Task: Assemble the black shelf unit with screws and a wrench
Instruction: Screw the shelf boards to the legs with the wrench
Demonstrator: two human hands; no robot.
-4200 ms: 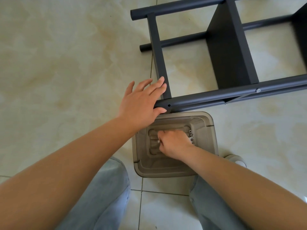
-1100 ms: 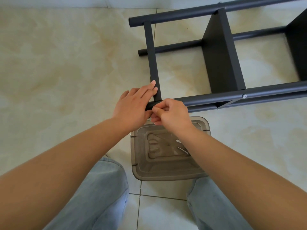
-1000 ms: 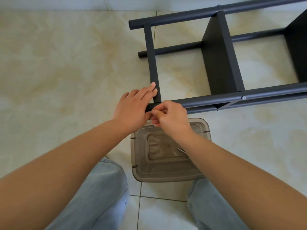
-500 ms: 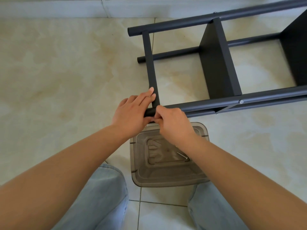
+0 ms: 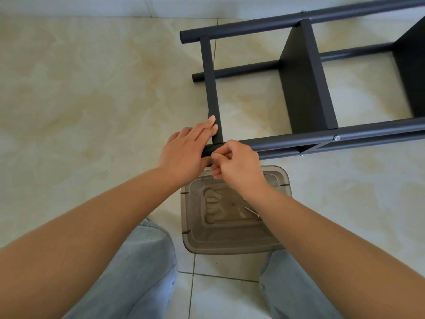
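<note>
The black shelf unit point(image 5: 305, 88) lies on its side on the tiled floor. My left hand point(image 5: 186, 153) holds the end of its near tube point(image 5: 299, 141), thumb under the tube and straight fingers lying against the cross bar point(image 5: 211, 88). My right hand point(image 5: 236, 164) pinches a small screw against the tube beside the cross bar joint; my fingers hide the screw itself. A silver screw head point(image 5: 337, 138) sits in the tube further right.
A translucent grey plastic bin point(image 5: 230, 246) stands between my knees, just below the tube, with a thin metal tool or screws point(image 5: 251, 210) inside. A wall skirting runs along the top. Bare floor tiles spread to the left.
My right hand left the bin and came up to the tube end beside my left hand, and its fingers have kept working at the joint. The left hand stayed on the frame.
</note>
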